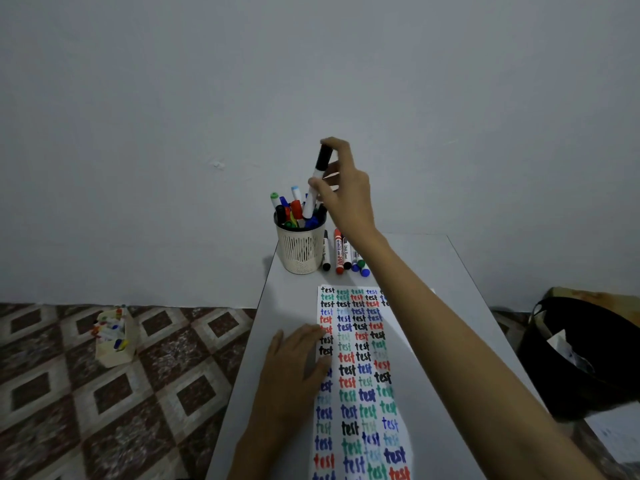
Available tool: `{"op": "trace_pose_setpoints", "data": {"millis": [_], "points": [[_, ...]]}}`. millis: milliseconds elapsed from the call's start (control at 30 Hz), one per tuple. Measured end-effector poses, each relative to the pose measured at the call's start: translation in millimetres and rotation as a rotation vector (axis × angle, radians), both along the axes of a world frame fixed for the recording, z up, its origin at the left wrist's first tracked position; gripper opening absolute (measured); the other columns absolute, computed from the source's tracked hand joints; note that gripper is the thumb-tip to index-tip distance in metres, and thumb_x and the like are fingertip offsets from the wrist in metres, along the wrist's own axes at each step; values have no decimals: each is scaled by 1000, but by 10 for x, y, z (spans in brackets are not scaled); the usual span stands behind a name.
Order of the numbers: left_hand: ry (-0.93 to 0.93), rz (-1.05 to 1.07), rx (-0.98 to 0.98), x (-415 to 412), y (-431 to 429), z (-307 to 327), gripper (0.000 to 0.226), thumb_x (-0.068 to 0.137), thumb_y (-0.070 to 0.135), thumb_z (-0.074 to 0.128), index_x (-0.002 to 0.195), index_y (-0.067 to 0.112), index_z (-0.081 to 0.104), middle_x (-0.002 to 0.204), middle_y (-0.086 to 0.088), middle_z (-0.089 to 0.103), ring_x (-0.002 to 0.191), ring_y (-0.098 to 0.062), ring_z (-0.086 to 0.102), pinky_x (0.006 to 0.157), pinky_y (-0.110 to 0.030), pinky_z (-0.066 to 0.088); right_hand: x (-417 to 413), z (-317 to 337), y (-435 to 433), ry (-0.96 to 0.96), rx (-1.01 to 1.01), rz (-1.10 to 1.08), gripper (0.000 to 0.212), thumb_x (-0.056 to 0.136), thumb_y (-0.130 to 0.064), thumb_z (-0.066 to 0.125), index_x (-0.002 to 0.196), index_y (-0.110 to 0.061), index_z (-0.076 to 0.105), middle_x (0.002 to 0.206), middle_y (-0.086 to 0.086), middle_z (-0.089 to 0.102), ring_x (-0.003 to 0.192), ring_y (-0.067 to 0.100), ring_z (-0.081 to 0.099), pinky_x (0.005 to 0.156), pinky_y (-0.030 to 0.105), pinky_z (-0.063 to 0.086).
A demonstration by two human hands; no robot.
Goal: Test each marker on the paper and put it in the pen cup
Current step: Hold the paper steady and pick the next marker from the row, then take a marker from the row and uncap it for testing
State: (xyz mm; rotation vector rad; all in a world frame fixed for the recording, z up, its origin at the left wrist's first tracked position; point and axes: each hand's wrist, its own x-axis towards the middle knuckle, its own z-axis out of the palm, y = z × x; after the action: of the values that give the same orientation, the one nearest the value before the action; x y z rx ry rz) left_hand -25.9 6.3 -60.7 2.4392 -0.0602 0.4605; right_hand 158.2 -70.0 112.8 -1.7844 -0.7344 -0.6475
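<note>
My right hand lowering black-capped marker into crowded pen cup; left hand flat, open, pinning paper. Five markers beside cup left, I judge.

A box of markers sits on the patterned floor; a black bin stands right.

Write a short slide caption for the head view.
Right hand lowers a black-capped marker into the pen cup; left hand steadies the paper.

paper cut off below, right arm hiding its corner, bin contents unclear
</note>
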Motion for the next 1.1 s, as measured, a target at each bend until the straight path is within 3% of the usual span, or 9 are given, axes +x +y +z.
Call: {"op": "trace_pose_setpoints", "data": {"millis": [133,267,433,567,667,767,867,1000,1100], "points": [[-25,13,4,-4,-15,25,61,83,60,26,133,30,45,135,21,41,126,12,26,114,-20,-2,64,-225,172,18,-188,13,48,86,-9,65,129,-17,45,77,8,64,69,22,63,67,43,55],[-40,12,9,-12,-15,35,60,83,59,25,132,31,46,135,20,43,123,13,27,112,-16,-5,89,-420,252,-62,-435,-102,42,82,-11,67,122,-17,54,83,3,60,82,24,56,69,38,48],[-39,3,4,-1,-15,19,61,83,59,25,131,30,47,136,17,44,126,10,27,114,-21,-1,188,-582,240,-192,-488,-238,20,83,-21,66,98,-9,70,99,12,60,93,30,52,74,42,44],[-43,2,-5,2,-1,-9,59,83,59,28,131,29,49,136,17,45,125,10,30,116,-25,3,197,-593,-24,-234,-406,-237,28,92,-24,55,116,-18,67,117,10,58,100,23,52,79,36,40],[-44,1,-14,13,1,-13,58,83,58,30,128,28,51,132,21,43,123,12,31,118,-29,5,235,-770,-394,2,-261,-384,32,90,-13,53,122,-17,60,119,8,57,106,20,54,84,33,46],[-52,3,-12,22,3,-7,59,82,59,30,127,28,52,130,23,41,122,11,32,117,-28,4,301,-1039,-765,338,-461,-589,25,88,-18,60,112,-11,60,111,9,60,103,26,56,83,36,47],[-60,4,-19,17,-6,5,60,81,60,30,126,27,54,130,23,42,121,10,33,116,-27,4,294,-1228,-989,568,-645,-599,28,81,-33,68,95,-10,65,94,7,65,93,26,60,78,36,47],[-68,5,-28,9,-9,17,59,82,58,32,124,24,56,128,24,42,120,10,34,116,-29,6,243,-1323,-1130,578,-437,-603,19,79,-24,68,87,-8,63,82,5,62,73,21,57,59,30,43],[-62,7,-18,8,-10,26,59,81,59,32,124,25,56,127,25,41,119,10,34,116,-30,7,156,-1237,-1236,477,54,-529,14,87,-19,65,92,-10,56,84,8,58,71,20,53,55,28,42]]}}
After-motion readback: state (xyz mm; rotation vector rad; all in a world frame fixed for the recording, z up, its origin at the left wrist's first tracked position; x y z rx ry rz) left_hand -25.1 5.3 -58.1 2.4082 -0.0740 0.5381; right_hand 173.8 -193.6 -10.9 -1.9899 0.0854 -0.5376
